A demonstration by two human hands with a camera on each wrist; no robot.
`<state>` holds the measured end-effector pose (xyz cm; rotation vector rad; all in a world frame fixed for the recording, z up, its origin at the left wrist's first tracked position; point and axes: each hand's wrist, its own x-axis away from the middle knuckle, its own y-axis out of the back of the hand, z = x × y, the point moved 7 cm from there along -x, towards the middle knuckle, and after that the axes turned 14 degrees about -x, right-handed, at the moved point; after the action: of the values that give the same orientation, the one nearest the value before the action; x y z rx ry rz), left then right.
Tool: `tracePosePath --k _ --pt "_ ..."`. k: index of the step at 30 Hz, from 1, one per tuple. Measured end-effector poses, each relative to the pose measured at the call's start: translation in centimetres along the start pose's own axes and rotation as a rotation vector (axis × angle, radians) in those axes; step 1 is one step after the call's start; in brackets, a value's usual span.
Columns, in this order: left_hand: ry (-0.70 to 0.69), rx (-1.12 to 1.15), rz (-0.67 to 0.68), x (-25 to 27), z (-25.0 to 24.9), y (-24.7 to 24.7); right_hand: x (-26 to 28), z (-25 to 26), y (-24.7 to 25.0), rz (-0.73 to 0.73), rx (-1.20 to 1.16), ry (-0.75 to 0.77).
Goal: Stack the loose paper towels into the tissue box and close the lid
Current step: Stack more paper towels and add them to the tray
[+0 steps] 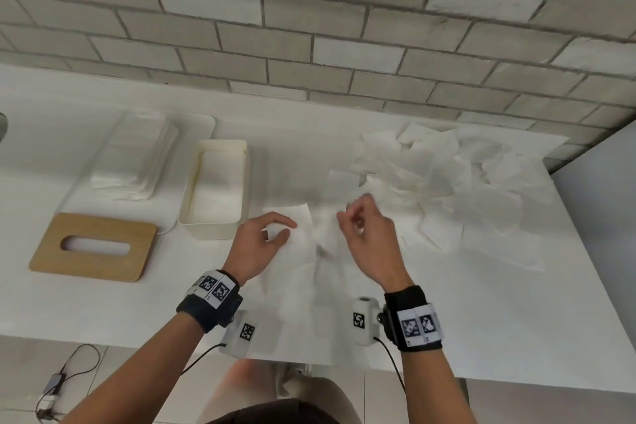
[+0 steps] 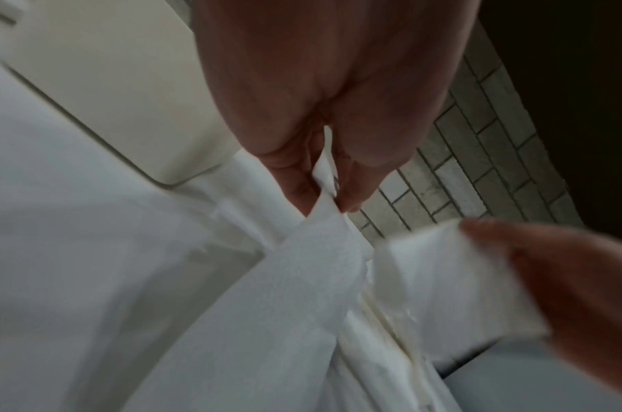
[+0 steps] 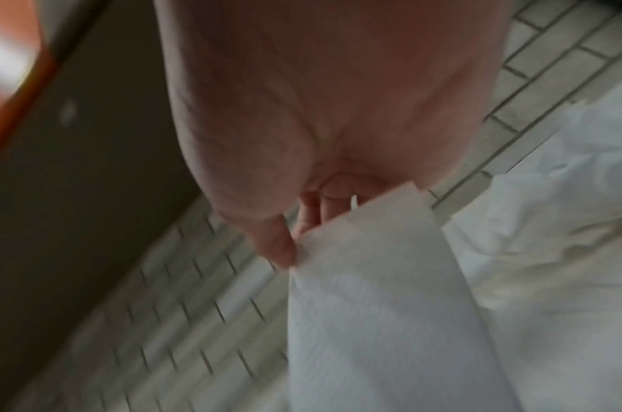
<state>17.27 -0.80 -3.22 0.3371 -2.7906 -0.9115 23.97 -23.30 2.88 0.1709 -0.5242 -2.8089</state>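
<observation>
A white paper towel [image 1: 309, 251] hangs blurred between my two hands above the counter. My left hand [image 1: 272, 234] pinches one corner of the towel [image 2: 320, 251] between thumb and fingers. My right hand [image 1: 358, 217] pinches the other corner of the towel [image 3: 373, 278]. The cream tissue box [image 1: 241, 189] stands open just left of my left hand, with towels lying inside. Its wooden lid [image 1: 93, 246], with an oval slot, lies flat at the front left. A heap of loose towels [image 1: 447, 175] covers the counter on the right.
A neat stack of folded towels [image 1: 137, 155] sits on a white tray [image 1: 206, 124] behind the lid. The brick wall [image 1: 309, 27] runs along the back. The white counter [image 1: 103, 313] ends at my waist; a cable and adapter [image 1: 51, 385] lie on the floor.
</observation>
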Motion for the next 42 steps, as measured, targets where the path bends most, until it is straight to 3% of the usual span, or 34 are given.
tracePosePath --k 3,5,8,11,14,18,20,23,27,31,36,39,42 --pt "0.022 0.1 0.026 0.0 -1.4 0.3 0.5 7.0 2.3 -0.084 -0.492 0.099" --pt "0.053 0.227 0.061 -0.1 -2.4 0.4 1.4 9.3 2.9 -0.054 -0.653 0.15" --pt "0.22 0.623 0.114 -0.1 -3.0 0.5 2.5 7.7 1.3 0.011 -0.568 0.136" --pt "0.23 0.763 0.131 -0.2 -4.1 1.5 3.0 4.3 -1.6 0.08 -0.348 0.052" --pt "0.101 0.615 0.016 -0.2 -5.3 4.0 3.0 3.8 -3.1 0.089 -0.269 0.024" --pt "-0.003 0.464 -0.127 -0.2 -4.7 6.9 2.2 6.0 -5.4 0.125 -0.213 0.1" --pt "-0.073 0.411 -0.159 -0.3 -4.3 8.5 1.7 7.0 -6.6 0.075 -0.203 0.131" --pt "-0.152 0.423 -0.179 -0.5 -4.3 11.0 1.0 7.9 -8.9 -0.083 -0.327 0.146" --pt "-0.118 0.45 -0.217 -2.4 -3.2 15.1 0.4 7.8 -14.2 -0.099 -0.541 0.025" --pt "-0.018 0.37 -0.199 -7.1 0.2 18.3 -0.6 7.9 -17.8 -0.132 -0.407 -0.005" --pt "0.021 0.053 -0.203 -12.1 4.9 21.3 -4.0 6.6 -22.2 -0.193 -0.199 -0.14" --pt "-0.05 -0.13 -0.256 -12.8 7.0 22.2 -5.9 5.2 -25.1 -0.112 -0.057 -0.273" --pt "-0.188 -0.35 -0.125 -12.6 7.6 20.3 -6.3 4.6 -27.4 0.007 0.064 -0.355"
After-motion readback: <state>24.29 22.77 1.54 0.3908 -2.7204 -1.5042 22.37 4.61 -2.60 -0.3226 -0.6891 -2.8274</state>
